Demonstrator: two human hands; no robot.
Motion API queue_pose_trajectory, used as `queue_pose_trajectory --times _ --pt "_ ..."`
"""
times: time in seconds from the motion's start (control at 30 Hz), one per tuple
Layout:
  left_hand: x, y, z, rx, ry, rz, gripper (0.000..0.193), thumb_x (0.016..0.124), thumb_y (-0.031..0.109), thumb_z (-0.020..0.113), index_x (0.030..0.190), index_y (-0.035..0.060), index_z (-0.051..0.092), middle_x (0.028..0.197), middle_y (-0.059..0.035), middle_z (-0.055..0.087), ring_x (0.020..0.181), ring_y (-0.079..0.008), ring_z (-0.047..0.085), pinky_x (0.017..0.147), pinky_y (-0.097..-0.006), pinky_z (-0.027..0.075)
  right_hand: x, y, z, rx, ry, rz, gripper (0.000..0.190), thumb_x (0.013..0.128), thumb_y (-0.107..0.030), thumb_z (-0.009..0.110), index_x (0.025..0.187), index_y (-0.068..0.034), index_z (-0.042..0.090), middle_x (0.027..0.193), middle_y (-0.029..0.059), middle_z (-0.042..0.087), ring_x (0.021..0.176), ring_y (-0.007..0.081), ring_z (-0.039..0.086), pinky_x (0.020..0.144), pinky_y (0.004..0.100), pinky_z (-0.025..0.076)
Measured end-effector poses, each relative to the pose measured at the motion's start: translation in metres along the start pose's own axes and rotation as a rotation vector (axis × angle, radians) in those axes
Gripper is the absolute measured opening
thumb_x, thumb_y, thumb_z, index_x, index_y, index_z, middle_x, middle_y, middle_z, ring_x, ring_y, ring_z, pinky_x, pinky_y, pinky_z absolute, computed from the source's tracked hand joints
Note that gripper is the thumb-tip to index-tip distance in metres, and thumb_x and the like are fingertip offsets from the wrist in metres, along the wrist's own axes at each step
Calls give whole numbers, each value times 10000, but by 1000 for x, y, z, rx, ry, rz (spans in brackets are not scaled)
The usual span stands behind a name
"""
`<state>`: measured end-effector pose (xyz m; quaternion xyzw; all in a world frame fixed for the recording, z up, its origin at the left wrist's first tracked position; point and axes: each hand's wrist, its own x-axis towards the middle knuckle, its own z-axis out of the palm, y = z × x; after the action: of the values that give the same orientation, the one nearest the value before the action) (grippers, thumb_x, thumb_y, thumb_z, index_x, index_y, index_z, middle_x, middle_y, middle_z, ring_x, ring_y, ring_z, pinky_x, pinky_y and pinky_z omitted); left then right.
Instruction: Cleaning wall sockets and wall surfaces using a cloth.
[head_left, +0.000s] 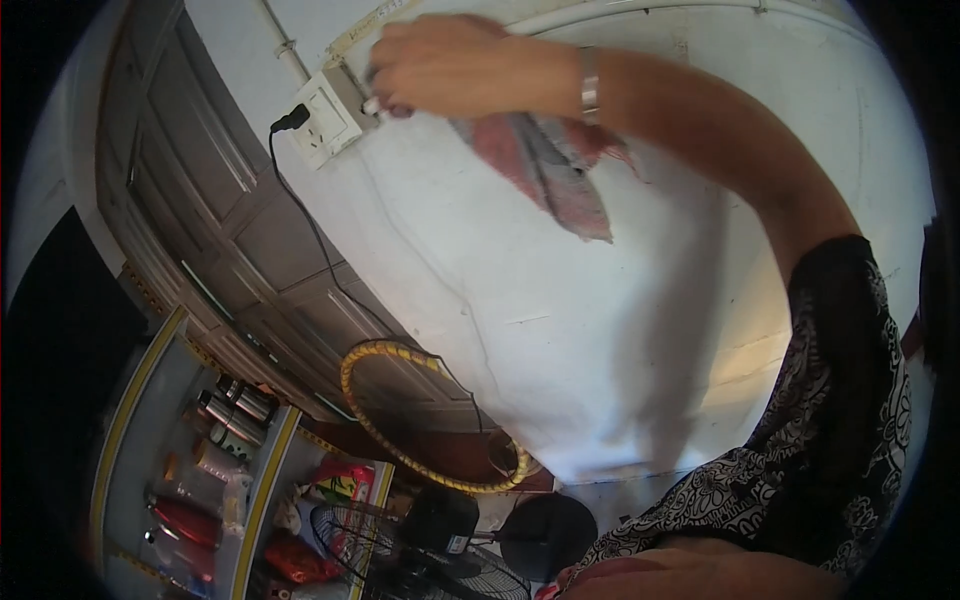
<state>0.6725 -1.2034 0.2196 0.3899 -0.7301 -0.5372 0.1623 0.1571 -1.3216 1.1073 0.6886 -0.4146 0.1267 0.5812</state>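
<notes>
My right hand (442, 67) is raised against the white wall (525, 315), just beside a wall socket box with a switch (326, 116). A red and grey cloth (555, 172) with frayed edges is bunched under its fingers and hangs down below the wrist. The fingertips are blurred, close to a small white part (371, 106) at the box's side. A silver-coloured bracelet (590, 86) circles the wrist. A black plug (291, 118) sits in the socket box. Bare skin, perhaps the other arm, crosses the bottom edge; my left hand is out of view.
The plug's black cord (315, 232) runs down past a brown panelled door (217, 150). A yellow hoop (367, 420) leans low by the wall. Below stand a black fan (442, 525) and shelves (259, 480) holding flasks (229, 420) and bottles. White conduit (600, 15) crosses the wall above.
</notes>
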Motion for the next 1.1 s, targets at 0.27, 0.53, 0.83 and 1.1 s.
queue_pose_trajectory --times 0.27,0.53,0.83,1.1 --pt "-13 -20 -8 -33 -21 14 320 878 327 613 884 17 695 708 -79 662 697 -204 655 653 -356 517 17 1 -30 -13 -365 81 145 821 -133 583 759 -53 687 906 106 624 983 271 593 780 383 511" --pt "-26 -32 -6 -75 -31 34 313 879 319 613 884 17 694 714 -78 663 700 -201 654 654 -354 517 21 -10 6 -110 -81 4 159 809 -178 596 835 -46 680 915 136 619 981 311 595 787 420 507" --pt "-54 -21 -11 -115 -23 24 306 880 311 614 885 16 693 720 -77 664 703 -198 653 656 -352 517 13 -2 -13 3 -312 191 152 833 -206 626 898 -83 688 967 84 632 1015 268 597 831 412 486" --pt "-30 -20 -10 -154 28 68 299 882 304 615 885 15 692 726 -76 666 707 -195 651 658 -350 516 -15 2 -35 83 -177 188 138 835 -227 597 873 -141 698 922 72 608 996 256 582 816 416 494"
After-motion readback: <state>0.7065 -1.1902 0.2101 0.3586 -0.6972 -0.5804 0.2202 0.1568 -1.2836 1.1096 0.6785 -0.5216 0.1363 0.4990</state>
